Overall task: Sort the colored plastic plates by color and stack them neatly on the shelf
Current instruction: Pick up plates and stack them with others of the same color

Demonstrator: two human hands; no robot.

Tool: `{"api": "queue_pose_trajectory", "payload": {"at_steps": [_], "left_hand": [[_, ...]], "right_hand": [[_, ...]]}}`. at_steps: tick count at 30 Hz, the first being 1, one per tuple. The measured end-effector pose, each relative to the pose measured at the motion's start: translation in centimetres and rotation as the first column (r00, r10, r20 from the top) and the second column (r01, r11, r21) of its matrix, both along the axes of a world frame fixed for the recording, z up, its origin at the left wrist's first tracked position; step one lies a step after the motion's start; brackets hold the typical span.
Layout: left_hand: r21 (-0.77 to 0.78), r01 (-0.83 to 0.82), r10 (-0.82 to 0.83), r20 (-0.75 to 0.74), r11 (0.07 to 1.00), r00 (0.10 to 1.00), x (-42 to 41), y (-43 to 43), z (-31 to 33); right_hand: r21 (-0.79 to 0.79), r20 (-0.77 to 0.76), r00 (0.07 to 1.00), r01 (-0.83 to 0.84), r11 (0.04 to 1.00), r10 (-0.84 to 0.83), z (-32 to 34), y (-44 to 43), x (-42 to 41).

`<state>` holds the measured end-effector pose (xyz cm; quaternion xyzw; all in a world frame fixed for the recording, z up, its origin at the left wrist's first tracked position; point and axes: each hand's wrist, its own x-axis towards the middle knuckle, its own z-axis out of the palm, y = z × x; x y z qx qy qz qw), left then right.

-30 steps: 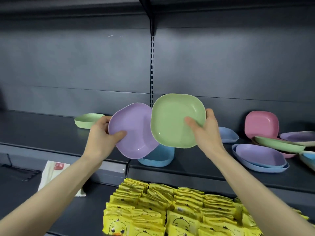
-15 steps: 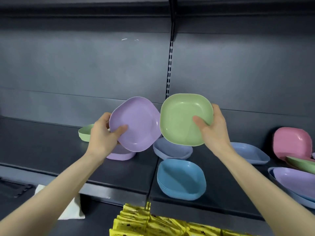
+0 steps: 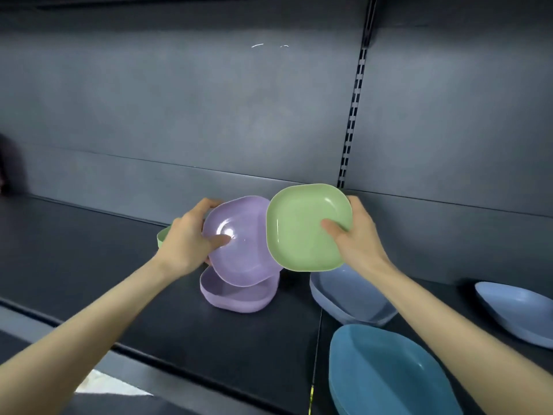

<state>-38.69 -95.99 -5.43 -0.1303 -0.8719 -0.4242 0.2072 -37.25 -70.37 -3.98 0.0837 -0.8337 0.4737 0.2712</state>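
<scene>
Above the dark shelf [image 3: 89,265], the left grip [image 3: 187,244] pinches a tilted purple plate [image 3: 242,250] (thumb in its bowl) just over a second purple plate [image 3: 236,299] lying there; the right grip [image 3: 356,239] pinches a green plate [image 3: 302,229], overlapping the first's edge.

I extend both forearms forward; my left hand [image 3: 185,244] pinches the purple plate [image 3: 248,256], my right hand [image 3: 357,244] the green plate [image 3: 299,232], thumbs inside.

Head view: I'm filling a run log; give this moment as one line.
left hand: holds purple plate over shelved purple plate | right hand: holds green plate | stacking: not yet done
</scene>
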Motion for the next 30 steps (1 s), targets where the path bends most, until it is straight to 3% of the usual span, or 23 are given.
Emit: {"api": "queue_pose_trajectory", "payload": {"at_steps": [6, 11, 16, 21, 26, 28, 30], "left_hand": [[-0.137, 0.180, -0.151, 0.201, 0.974, 0.968, -4.7, -2.1, 0.2], [-0.106, 0.422, -0.354, 0.387, 0.900, 0.851, -8.1, -1.8, -0.5], [-0.124, 0.540, -0.437, 0.452, 0.833, 0.778, -10.9, -2.5, -2.3], [-0.435, 0.510, -0.346, 0.404, 0.742, 0.847, -11.4, -2.3, -3.3], [-0.540, 0.444, -0.308, 0.327, 0.715, 0.893, -10.9, -1.9, -4.3], [-0.498, 0.432, -0.324, 0.292, 0.752, 0.900, -10.8, -2.4, -3.9], [-0.274, 0.479, -0.394, 0.313, 0.834, 0.864, -10.2, -3.1, -2.6]], "right_hand": [[0.043, 0.059, 0.996, 0.070, 0.997, -0.072, -0.1, -1.4, -2.8], [0.079, 0.079, 0.980, 0.177, 0.981, -0.183, 0.0, -2.3, -3.5], [0.098, 0.094, 0.956, 0.269, 0.958, -0.279, -0.6, -2.7, -3.5], [0.108, 0.109, 0.951, 0.278, 0.954, -0.290, -0.7, -4.0, -4.2], [0.114, 0.112, 0.956, 0.258, 0.959, -0.270, -0.9, -4.9, -4.6], [0.105, 0.108, 0.963, 0.237, 0.966, -0.248, -0.8, -5.1, -4.8], [0.092, 0.106, 0.970, 0.209, 0.974, -0.218, -0.5, -5.6, -5.1]]}}
